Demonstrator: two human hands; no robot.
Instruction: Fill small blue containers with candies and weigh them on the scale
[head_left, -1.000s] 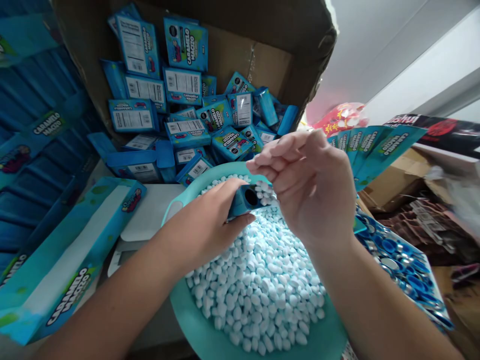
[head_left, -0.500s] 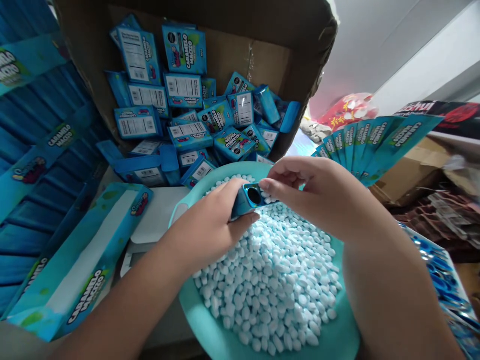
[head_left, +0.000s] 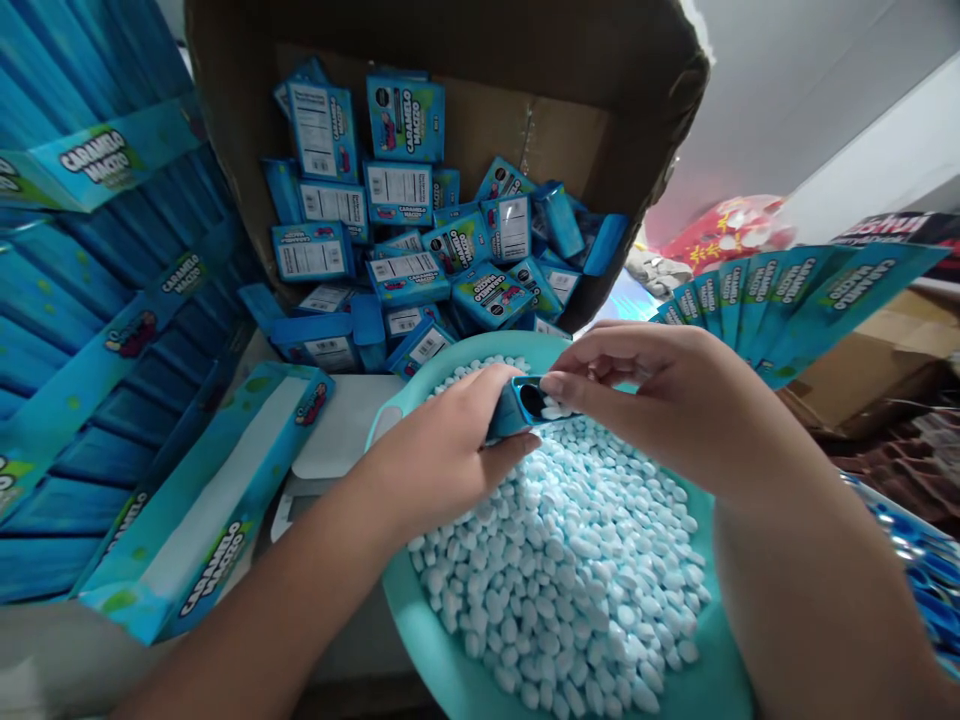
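My left hand (head_left: 450,450) is wrapped round a small blue candy box (head_left: 508,412), whose dark open end faces right. At that opening, my right hand (head_left: 660,395) has its thumb and fingers curled together. A few white candies (head_left: 556,409) show under the thumb, at the lip of the box. Both hands are over a turquoise basin (head_left: 411,625) heaped with pale, pebble-like candies (head_left: 555,590). How many candies the right fingers hold is hidden.
A cardboard carton (head_left: 615,130) behind the basin holds many blue candy boxes (head_left: 405,118). To the left stand packed display trays (head_left: 97,160), a long display carton (head_left: 202,490) and a white device (head_left: 341,430). Fanned blue cartons (head_left: 817,300) and a red bag (head_left: 720,235) are at right.
The whole view has shifted, so things appear farther right. My left hand still holds the box, and my right fingers remain at its opening with candies at the lip.
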